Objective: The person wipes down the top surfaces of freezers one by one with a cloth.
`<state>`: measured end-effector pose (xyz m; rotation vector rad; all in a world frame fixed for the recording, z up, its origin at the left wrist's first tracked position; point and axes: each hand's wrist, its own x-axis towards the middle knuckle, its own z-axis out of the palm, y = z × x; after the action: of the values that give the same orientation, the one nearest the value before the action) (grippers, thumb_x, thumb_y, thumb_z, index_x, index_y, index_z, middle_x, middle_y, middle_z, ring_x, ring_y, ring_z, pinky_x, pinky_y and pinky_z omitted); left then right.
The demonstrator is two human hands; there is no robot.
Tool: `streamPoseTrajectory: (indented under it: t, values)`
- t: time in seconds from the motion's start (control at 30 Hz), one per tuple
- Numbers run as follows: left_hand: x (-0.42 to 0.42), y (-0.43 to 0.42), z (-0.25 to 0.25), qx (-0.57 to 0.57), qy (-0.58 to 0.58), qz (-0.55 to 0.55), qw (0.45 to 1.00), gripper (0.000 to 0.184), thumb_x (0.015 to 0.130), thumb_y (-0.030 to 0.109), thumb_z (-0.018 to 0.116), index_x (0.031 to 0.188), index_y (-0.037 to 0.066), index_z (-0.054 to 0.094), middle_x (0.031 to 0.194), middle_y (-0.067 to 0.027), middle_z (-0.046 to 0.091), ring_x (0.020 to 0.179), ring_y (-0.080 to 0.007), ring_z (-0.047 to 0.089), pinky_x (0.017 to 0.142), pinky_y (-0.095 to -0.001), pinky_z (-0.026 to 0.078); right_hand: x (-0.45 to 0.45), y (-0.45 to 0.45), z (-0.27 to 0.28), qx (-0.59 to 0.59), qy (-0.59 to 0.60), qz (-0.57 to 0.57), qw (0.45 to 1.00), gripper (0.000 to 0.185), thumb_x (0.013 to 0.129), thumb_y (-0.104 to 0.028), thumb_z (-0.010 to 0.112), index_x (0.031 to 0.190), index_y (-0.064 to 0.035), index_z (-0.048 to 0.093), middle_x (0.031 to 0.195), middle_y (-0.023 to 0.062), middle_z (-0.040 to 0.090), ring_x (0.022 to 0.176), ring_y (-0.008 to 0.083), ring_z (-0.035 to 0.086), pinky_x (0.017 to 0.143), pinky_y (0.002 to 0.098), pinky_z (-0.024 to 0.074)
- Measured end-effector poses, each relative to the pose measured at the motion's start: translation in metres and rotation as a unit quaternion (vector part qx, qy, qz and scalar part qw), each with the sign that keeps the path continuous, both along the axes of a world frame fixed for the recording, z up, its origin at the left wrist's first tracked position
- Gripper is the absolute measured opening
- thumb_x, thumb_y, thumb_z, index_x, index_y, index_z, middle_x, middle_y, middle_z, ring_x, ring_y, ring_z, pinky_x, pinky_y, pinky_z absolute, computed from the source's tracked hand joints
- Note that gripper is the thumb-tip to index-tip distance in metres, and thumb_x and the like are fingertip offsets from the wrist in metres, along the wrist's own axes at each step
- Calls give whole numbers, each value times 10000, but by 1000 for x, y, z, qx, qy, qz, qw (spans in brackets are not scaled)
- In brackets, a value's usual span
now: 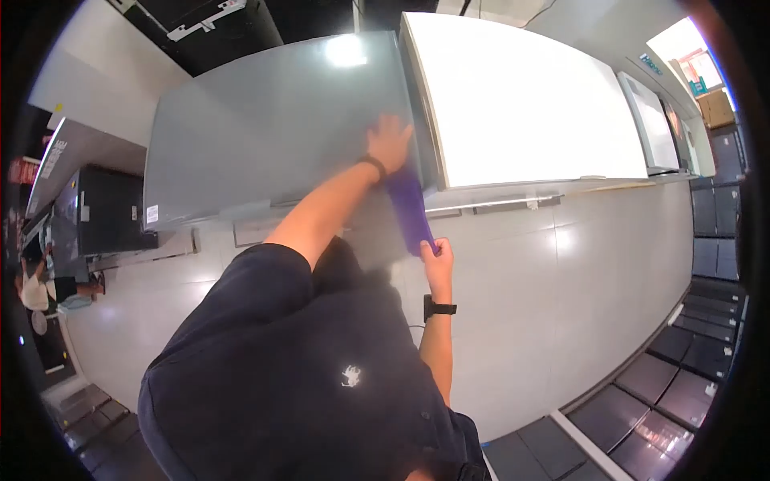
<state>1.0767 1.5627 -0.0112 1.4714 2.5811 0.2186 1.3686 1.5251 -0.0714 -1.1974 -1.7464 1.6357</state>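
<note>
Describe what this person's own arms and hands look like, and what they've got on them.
Both hands are bare. The left hand has a thin dark band at its wrist, below a short, dark sleeve. The right hand has a broad black band with a boxy, watch-like piece at its wrist. No gloves or cables show on either arm.

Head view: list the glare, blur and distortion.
Head view: glare makes a hot spot on the gray top; the white top looks overexposed; reflections shine on the floor; fisheye distortion bows straight edges and the corners go dark; the left hand and purple strip look slightly smeared.
</note>
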Motion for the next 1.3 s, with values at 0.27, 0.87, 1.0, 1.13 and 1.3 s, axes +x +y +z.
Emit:
streamPoseTrajectory:
  t: [0.27, 0.87, 1.0, 1.13, 1.3]
  values:
    - [49, -30, -4, 17, 11, 14, 1000, 398, 872, 135, 540, 1261, 57, 508, 1357, -225, 438, 1273, -423, 406, 905, -562, 454, 50, 16, -14, -36, 29, -112, 993, 245, 930, -222, 662, 902, -61, 480, 699, 4, 506, 503, 64, 443, 443, 224, 344]
    - [49, -196, -21, 159, -600, 135, 773, 617, 801, 334, 732, 1278, -13, 551, 1232, -150, 604, 1120, -241, 570, 935, -373, 465, -223, 125, 80, 442, -105, 198, 869, 327, 916, -141, 555, 1196, 29, 547, 1180, 224, 598, 1118, 370, 567, 968, 412, 440]
    - [55, -208, -77, 234, -570, 111, 780, 530, 809, 329, 722, 1212, 6, 607, 1102, -126, 677, 1021, -206, 613, 897, -357, 480, -236, 71, 37, 507, -318, 219, 770, 615, 901, -177, 542, 1421, 67, 320, 1445, 362, 296, 1360, 478, 299, 1113, 468, 304]
    - [42, -233, -69, 196, -636, 108, 739, 488, 816, 326, 708, 1186, 18, 623, 1076, -107, 691, 1000, -178, 615, 873, -345, 482, -225, 35, 54, 555, -318, 178, 748, 667, 898, -173, 526, 1443, 102, 258, 1485, 372, 234, 1388, 511, 236, 1146, 505, 240]
    - [26, -240, -59, 237, -606, 29, 759, 379, 807, 260, 666, 1104, 29, 621, 946, -82, 679, 873, -186, 617, 772, -342, 487, -227, 24, 45, 432, -321, 260, 802, 714, 962, -355, 492, 1431, 133, 267, 1492, 372, 228, 1410, 484, 212, 1163, 493, 200]
